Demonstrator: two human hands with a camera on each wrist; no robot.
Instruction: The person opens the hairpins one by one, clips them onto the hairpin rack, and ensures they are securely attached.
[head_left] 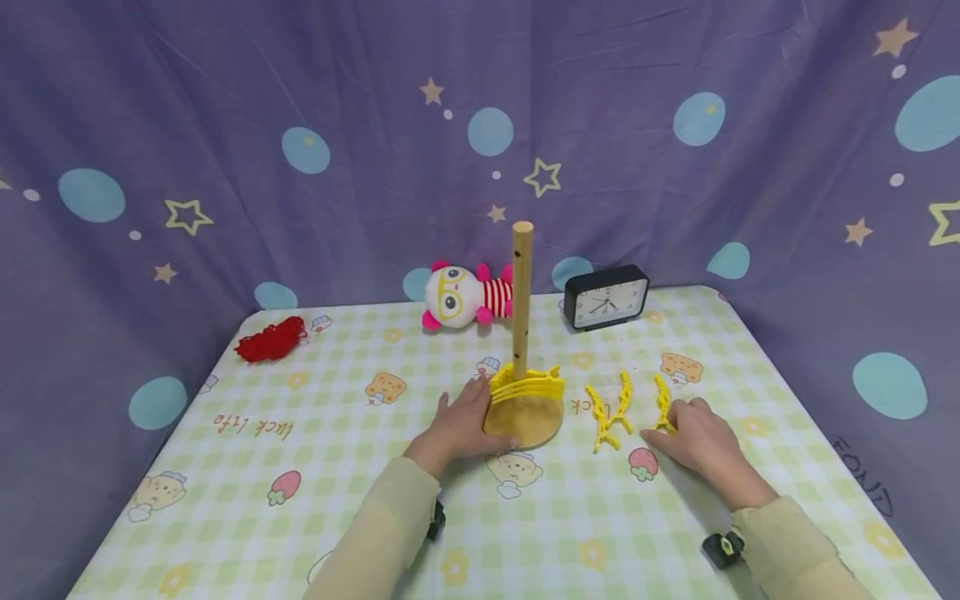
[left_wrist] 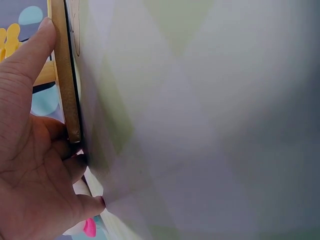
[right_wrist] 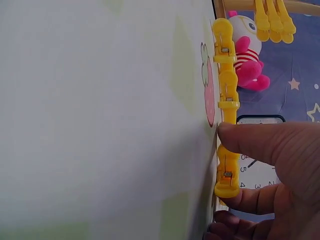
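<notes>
A wooden stand (head_left: 522, 292), a round post on a disc base, stands upright mid-table. My left hand (head_left: 467, 421) holds the left side of its base, thumb along the near edge in the left wrist view and fingers bent at the far side. Several yellow clothespins (head_left: 528, 388) sit side by side around the bottom of the post. Two more clothespins (head_left: 623, 400) lie on the cloth right of the base. My right hand (head_left: 701, 439) pinches another yellow clothespin (right_wrist: 228, 172) between thumb and index finger, low at the tabletop.
Behind the stand lies a plush toy (head_left: 453, 296) with a striped body. A black-framed clock (head_left: 607, 298) stands at the back right. A red mesh bundle (head_left: 272, 340) lies at the far left. The checked tablecloth (head_left: 330, 500) ends before a purple curtain (head_left: 375, 75).
</notes>
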